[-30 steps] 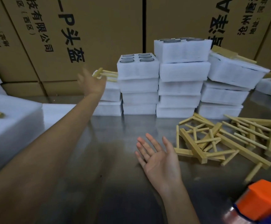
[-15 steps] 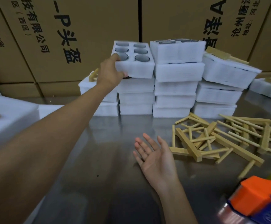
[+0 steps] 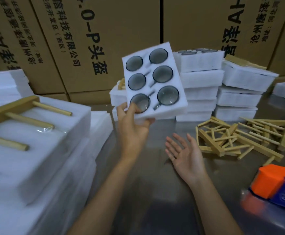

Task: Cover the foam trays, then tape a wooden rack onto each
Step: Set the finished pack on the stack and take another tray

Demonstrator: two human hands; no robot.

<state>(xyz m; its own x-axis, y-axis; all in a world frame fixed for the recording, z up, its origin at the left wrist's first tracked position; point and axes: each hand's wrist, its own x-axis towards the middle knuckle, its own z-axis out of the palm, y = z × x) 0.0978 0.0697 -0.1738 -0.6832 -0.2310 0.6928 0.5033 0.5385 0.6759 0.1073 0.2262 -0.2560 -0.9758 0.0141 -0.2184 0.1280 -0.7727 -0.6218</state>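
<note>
lifted off its stack since a moment ago, foam tray (image 3: 155,82) w/ six round glass lenses now hangs tilted in the air above the table's middle, face toward the camera, in front of the stacks at the back edge. left hand (image 3: 133,126) grips its near-left corner, thumb over the nearest lens, fingers curled underneath. right hand (image 3: 184,153) hasn't moved: palm up, fingers spread & relaxed, holding nothing, just above the steel table (image 3: 155,192) near its middle. behind the tray, stacks of white foam trays (image 3: 201,92) along the back edge, one more stack (image 3: 240,92) to their right w/ a tilted top piece. loose wooden racks (image 3: 240,138) piled toward the right edge, just right of the right hand. near-right corner: orange & blue tape dispenser (image 3: 277,185), partly cut off. left edge: tall pile of covered foam (image 3: 36,150) w/ a wooden rack (image 3: 19,116) taped on top. cardboard boxes (image 3: 104,31) w/ printed text fill the backgrnd.
</note>
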